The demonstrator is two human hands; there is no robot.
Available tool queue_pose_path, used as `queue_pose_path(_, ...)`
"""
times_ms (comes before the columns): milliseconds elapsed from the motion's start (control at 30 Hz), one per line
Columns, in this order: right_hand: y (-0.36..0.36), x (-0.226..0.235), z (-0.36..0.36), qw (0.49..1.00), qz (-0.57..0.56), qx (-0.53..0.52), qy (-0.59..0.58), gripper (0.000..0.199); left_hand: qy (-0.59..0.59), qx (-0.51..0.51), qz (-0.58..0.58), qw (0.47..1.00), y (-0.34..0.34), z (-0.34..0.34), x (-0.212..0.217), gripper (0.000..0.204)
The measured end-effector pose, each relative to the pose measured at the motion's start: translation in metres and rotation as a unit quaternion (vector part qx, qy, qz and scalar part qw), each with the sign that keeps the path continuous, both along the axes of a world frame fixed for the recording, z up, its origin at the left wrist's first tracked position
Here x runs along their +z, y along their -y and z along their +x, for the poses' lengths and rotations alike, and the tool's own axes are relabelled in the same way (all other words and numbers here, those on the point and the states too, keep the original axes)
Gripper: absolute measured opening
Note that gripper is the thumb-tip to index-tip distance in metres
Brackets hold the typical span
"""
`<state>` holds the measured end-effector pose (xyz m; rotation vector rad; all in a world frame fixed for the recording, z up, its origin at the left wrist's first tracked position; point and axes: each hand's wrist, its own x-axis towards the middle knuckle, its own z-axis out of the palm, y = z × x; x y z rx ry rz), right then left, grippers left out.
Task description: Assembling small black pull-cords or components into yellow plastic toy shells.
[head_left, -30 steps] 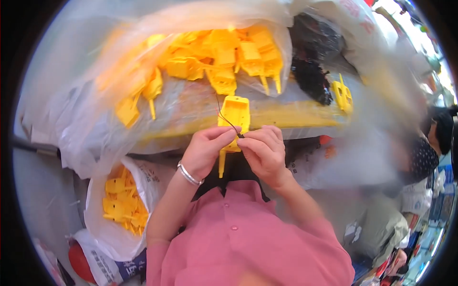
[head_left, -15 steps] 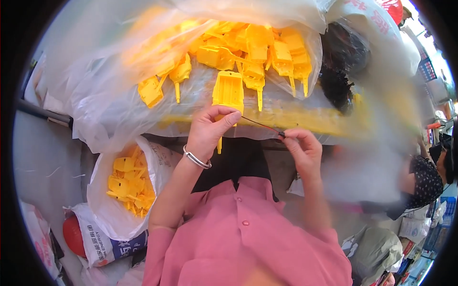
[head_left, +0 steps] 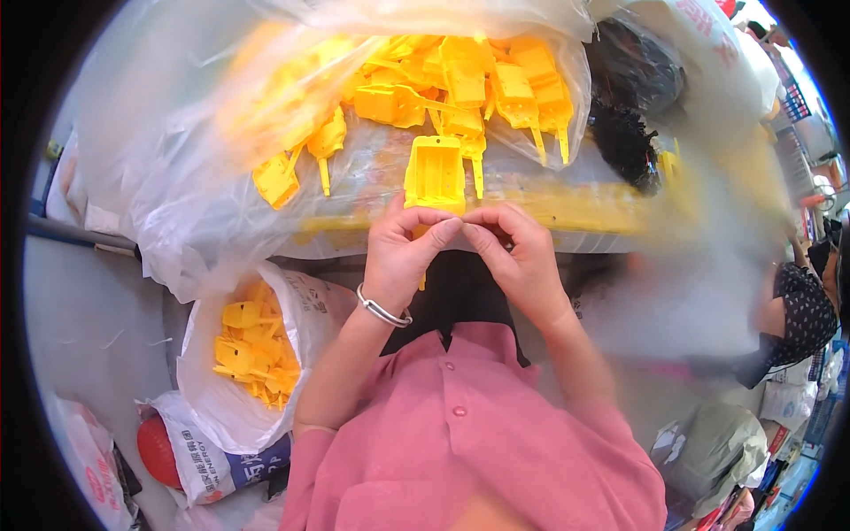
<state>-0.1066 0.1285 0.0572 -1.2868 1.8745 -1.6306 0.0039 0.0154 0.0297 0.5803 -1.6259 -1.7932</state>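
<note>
The yellow plastic part (head_left: pixel 434 173), a box-like moulding with a thin stem below, stands upright at the near edge of the worktop (head_left: pixel 567 205), just above the two hands, which meet fingertip to fingertip under it. The left hand (head_left: pixel 400 257) has its fingers (head_left: pixel 423 219) curled shut on the part's lower end; the right hand (head_left: pixel 518 257) pinches shut at the same spot, though whether it grips the part or something too small to see cannot be told. One part is in hand. Beyond it a heap of like yellow parts (head_left: pixel 460 75), well over a dozen and too tangled to count exactly, lies on a clear plastic sheet (head_left: pixel 177 177), so by the look of it much of the pile is still unhandled. Down to the left an open white sack (head_left: pixel 257 416) holds many more yellow pieces (head_left: pixel 246 350), roughly a dozen showing, which may be the handled ones. A metal bangle (head_left: pixel 382 311) circles the left wrist
</note>
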Motion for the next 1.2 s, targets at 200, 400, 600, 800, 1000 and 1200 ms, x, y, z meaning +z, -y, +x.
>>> queue_pose_path(200,-0.004,0.004,-0.001,0.999,0.028,-0.015,-0.017,0.008,0.01,-0.013,0.025,1.0,-0.004,0.004,0.005,0.01)
queue_pose_path(400,-0.004,0.004,0.003,1.0,0.0,-0.022,0.02,0.006,-0.002,-0.011,0.033,0.999,-0.008,0.005,0.01,0.012)
queue_pose_path(600,-0.003,0.007,0.001,0.997,-0.016,-0.062,-0.053,0.006,0.053,-0.035,0.023,0.998,-0.005,0.01,0.009,0.023)
queue_pose_path(800,0.007,0.007,-0.006,0.968,-0.05,-0.133,-0.207,0.008,-0.08,0.01,0.11,0.991,-0.012,0.004,0.029,0.062)
queue_pose_path(1000,0.018,0.001,-0.006,0.948,-0.063,-0.143,-0.276,0.008,-0.056,0.005,0.088,0.994,-0.011,0.004,0.023,0.058)
queue_pose_path(1200,0.022,0.002,-0.005,0.937,-0.042,-0.146,-0.314,0.009,-0.07,-0.001,0.097,0.993,-0.012,0.005,0.022,0.055)
